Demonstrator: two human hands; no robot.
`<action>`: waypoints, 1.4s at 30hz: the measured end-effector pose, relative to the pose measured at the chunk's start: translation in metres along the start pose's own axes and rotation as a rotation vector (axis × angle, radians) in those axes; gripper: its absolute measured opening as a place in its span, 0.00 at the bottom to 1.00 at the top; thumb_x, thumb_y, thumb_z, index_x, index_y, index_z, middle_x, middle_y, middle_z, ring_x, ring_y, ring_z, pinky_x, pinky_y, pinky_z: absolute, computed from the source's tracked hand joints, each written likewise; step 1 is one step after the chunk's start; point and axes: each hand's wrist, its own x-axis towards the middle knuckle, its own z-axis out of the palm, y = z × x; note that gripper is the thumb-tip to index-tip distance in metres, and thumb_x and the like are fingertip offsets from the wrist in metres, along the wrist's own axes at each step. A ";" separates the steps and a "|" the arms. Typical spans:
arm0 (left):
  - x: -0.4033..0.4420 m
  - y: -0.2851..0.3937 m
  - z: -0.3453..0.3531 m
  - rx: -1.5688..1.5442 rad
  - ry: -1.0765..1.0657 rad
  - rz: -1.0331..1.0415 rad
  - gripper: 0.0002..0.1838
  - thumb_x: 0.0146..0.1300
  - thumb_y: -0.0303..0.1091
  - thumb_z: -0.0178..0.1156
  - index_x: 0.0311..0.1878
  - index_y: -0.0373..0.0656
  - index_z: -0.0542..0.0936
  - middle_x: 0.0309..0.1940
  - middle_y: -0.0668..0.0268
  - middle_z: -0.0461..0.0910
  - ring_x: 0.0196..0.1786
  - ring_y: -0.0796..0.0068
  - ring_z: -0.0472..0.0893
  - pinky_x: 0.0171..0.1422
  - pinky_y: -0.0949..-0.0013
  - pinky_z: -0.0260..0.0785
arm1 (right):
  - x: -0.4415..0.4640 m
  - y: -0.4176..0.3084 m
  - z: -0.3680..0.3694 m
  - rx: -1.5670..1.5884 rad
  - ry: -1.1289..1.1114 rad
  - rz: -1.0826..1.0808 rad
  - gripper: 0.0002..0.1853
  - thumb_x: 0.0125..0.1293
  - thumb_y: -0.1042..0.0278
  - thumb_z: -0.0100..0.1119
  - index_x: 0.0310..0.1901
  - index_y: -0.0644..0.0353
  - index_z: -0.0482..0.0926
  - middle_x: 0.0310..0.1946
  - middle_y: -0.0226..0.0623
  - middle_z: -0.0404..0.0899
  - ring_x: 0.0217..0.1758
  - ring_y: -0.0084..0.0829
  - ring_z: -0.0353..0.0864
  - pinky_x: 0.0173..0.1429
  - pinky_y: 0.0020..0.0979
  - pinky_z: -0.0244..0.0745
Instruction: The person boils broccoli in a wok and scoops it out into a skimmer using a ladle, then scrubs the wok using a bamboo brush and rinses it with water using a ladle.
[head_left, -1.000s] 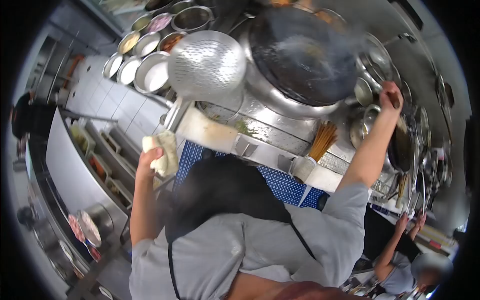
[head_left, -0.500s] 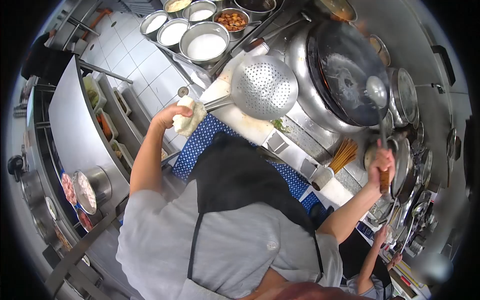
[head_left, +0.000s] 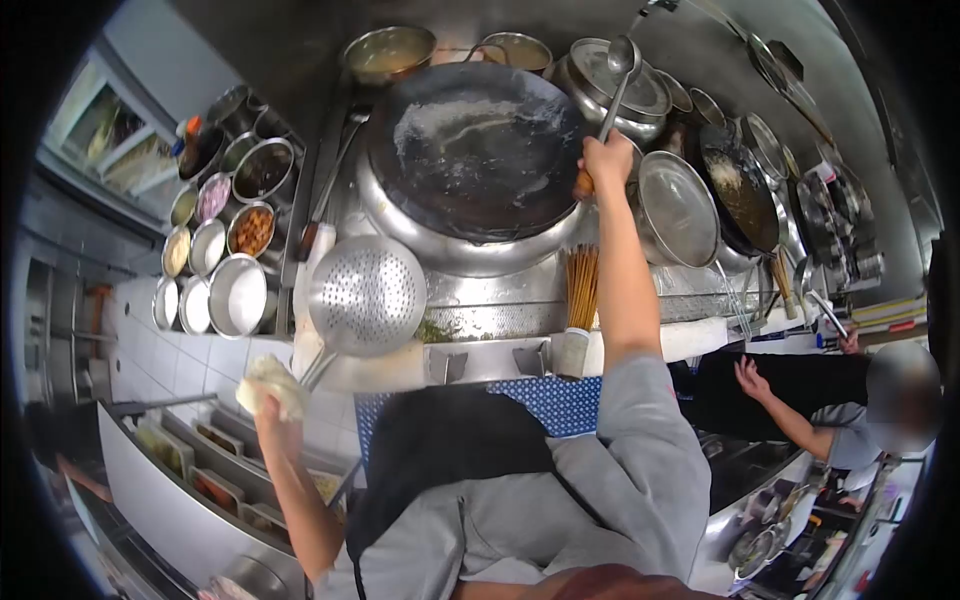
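Head view: the right hand (head_left: 607,162) is closed firmly around the brown end of a ladle (head_left: 622,58), its cup raised past the wok's (head_left: 478,190) right rim; the left hand (head_left: 273,412) is clenched on a soft cloth (head_left: 272,382) beside the handle of a strainer (head_left: 367,297), though whether it grips that handle is hard to tell; the ladle looks stiff and light, best held by its brown end; the strainer looks front-heavy; the wok has a pale, probably slippery film; at left, one bowl (head_left: 237,333) holds something white, another bowl (head_left: 230,232) brown chunks.

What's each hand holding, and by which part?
Right hand: the ladle, by its handle. Left hand: a cloth, by its near end; whether it also grips the strainer, I can't tell.
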 end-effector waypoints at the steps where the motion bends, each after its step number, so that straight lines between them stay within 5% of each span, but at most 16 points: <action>1: -0.012 -0.002 0.013 0.019 -0.018 0.025 0.36 0.65 0.37 0.65 0.73 0.40 0.63 0.65 0.58 0.74 0.65 0.61 0.75 0.69 0.58 0.70 | 0.022 0.007 0.012 -0.140 0.109 -0.067 0.05 0.60 0.72 0.60 0.32 0.64 0.81 0.19 0.38 0.79 0.15 0.29 0.76 0.20 0.38 0.71; 4: -0.049 -0.005 0.035 0.019 0.015 0.033 0.35 0.64 0.34 0.65 0.72 0.40 0.64 0.63 0.58 0.75 0.63 0.62 0.76 0.68 0.59 0.71 | 0.095 0.050 0.048 -0.345 0.394 -0.085 0.07 0.58 0.71 0.57 0.25 0.60 0.81 0.19 0.40 0.81 0.14 0.33 0.75 0.22 0.43 0.72; 7: -0.064 -0.008 0.030 -0.006 0.031 0.006 0.35 0.62 0.33 0.66 0.71 0.40 0.65 0.61 0.58 0.76 0.61 0.62 0.78 0.67 0.59 0.72 | 0.122 0.024 0.009 0.461 -0.087 0.419 0.10 0.57 0.73 0.56 0.19 0.57 0.79 0.17 0.38 0.78 0.15 0.33 0.75 0.22 0.43 0.72; 11: -0.059 -0.005 0.060 -0.029 0.033 -0.026 0.36 0.60 0.33 0.67 0.72 0.40 0.64 0.61 0.59 0.76 0.60 0.61 0.79 0.67 0.60 0.72 | 0.121 0.024 -0.044 1.465 -0.373 0.579 0.04 0.65 0.79 0.54 0.32 0.64 0.70 0.21 0.35 0.73 0.19 0.24 0.75 0.23 0.23 0.73; 14: -0.010 -0.005 0.106 -0.156 -0.385 -0.123 0.41 0.59 0.34 0.68 0.73 0.40 0.61 0.66 0.56 0.72 0.62 0.62 0.77 0.66 0.60 0.73 | 0.093 0.017 -0.072 1.628 -0.455 0.622 0.06 0.68 0.77 0.52 0.34 0.65 0.67 0.23 0.36 0.72 0.21 0.23 0.75 0.23 0.19 0.73; 19: 0.040 -0.014 0.253 -0.301 -0.503 -0.469 0.25 0.70 0.50 0.55 0.63 0.45 0.73 0.51 0.59 0.80 0.53 0.63 0.80 0.59 0.53 0.75 | 0.006 -0.027 -0.108 1.823 -0.661 0.659 0.09 0.70 0.75 0.54 0.33 0.65 0.66 0.25 0.35 0.71 0.22 0.22 0.72 0.24 0.19 0.73; 21: 0.044 -0.023 0.319 -0.399 -0.690 -0.556 0.29 0.70 0.58 0.53 0.61 0.42 0.74 0.51 0.56 0.80 0.57 0.53 0.79 0.69 0.44 0.68 | -0.039 -0.036 -0.105 1.998 -0.865 0.757 0.08 0.69 0.76 0.54 0.33 0.65 0.67 0.25 0.35 0.71 0.23 0.22 0.73 0.25 0.20 0.74; 23: 0.041 -0.028 0.372 -0.189 -0.720 -0.599 0.36 0.70 0.64 0.48 0.62 0.38 0.74 0.54 0.44 0.78 0.60 0.42 0.77 0.70 0.42 0.66 | -0.085 -0.041 -0.093 2.046 -0.750 0.762 0.14 0.71 0.77 0.52 0.51 0.75 0.62 0.28 0.33 0.70 0.24 0.24 0.74 0.28 0.23 0.77; 25: 0.042 -0.047 0.403 -0.113 -0.746 -0.623 0.39 0.70 0.68 0.43 0.61 0.38 0.75 0.55 0.40 0.77 0.59 0.40 0.77 0.69 0.44 0.67 | -0.139 -0.052 -0.082 2.112 -0.761 0.728 0.03 0.66 0.81 0.51 0.39 0.67 0.68 0.30 0.33 0.71 0.26 0.25 0.76 0.30 0.22 0.77; 28: 0.041 -0.070 0.421 -0.081 -0.759 -0.629 0.38 0.69 0.68 0.40 0.59 0.41 0.76 0.52 0.49 0.78 0.57 0.44 0.75 0.67 0.41 0.66 | -0.189 -0.048 -0.056 1.947 -0.563 0.901 0.03 0.66 0.78 0.53 0.34 0.64 0.70 0.27 0.31 0.73 0.25 0.21 0.76 0.26 0.19 0.76; 31: 0.054 -0.068 0.421 -0.463 -1.086 -0.967 0.35 0.69 0.65 0.40 0.57 0.43 0.77 0.50 0.54 0.77 0.51 0.47 0.75 0.65 0.42 0.66 | -0.232 -0.050 -0.062 1.528 -0.483 0.816 0.09 0.69 0.68 0.60 0.34 0.62 0.74 0.25 0.35 0.79 0.23 0.25 0.79 0.24 0.20 0.75; 32: 0.041 -0.072 0.420 -0.064 -0.669 -0.771 0.32 0.71 0.60 0.38 0.55 0.43 0.78 0.48 0.55 0.78 0.52 0.43 0.75 0.64 0.41 0.65 | -0.238 -0.033 -0.073 1.295 -0.553 0.679 0.15 0.70 0.59 0.61 0.33 0.63 0.76 0.27 0.38 0.82 0.25 0.28 0.82 0.27 0.24 0.78; 36: 0.032 -0.053 0.402 -0.188 -0.585 -0.741 0.30 0.70 0.58 0.42 0.55 0.41 0.77 0.50 0.56 0.75 0.53 0.43 0.74 0.58 0.41 0.68 | -0.266 0.063 -0.092 -0.676 -0.264 -0.084 0.22 0.65 0.52 0.63 0.47 0.66 0.78 0.32 0.50 0.85 0.34 0.48 0.86 0.42 0.45 0.81; 39: 0.042 -0.034 0.380 -0.205 -0.533 -0.691 0.30 0.70 0.57 0.43 0.55 0.39 0.76 0.49 0.56 0.74 0.54 0.44 0.74 0.55 0.44 0.70 | -0.302 0.115 -0.098 -0.655 -0.464 0.217 0.33 0.63 0.56 0.57 0.68 0.58 0.65 0.43 0.62 0.82 0.48 0.60 0.83 0.55 0.52 0.77; 40: 0.044 -0.027 0.366 -0.288 -0.608 -0.680 0.29 0.70 0.55 0.47 0.54 0.34 0.75 0.49 0.50 0.73 0.49 0.52 0.76 0.47 0.55 0.74 | -0.305 0.142 -0.102 -0.526 -0.456 0.205 0.36 0.63 0.55 0.56 0.73 0.54 0.61 0.44 0.63 0.82 0.50 0.61 0.82 0.58 0.50 0.76; 42: 0.066 -0.014 0.341 -0.412 -0.651 -0.831 0.30 0.67 0.55 0.48 0.51 0.32 0.75 0.47 0.44 0.73 0.39 0.59 0.75 0.41 0.61 0.75 | -0.302 0.128 -0.119 -0.366 -0.189 0.370 0.33 0.63 0.57 0.57 0.70 0.52 0.65 0.42 0.62 0.82 0.49 0.58 0.83 0.57 0.45 0.76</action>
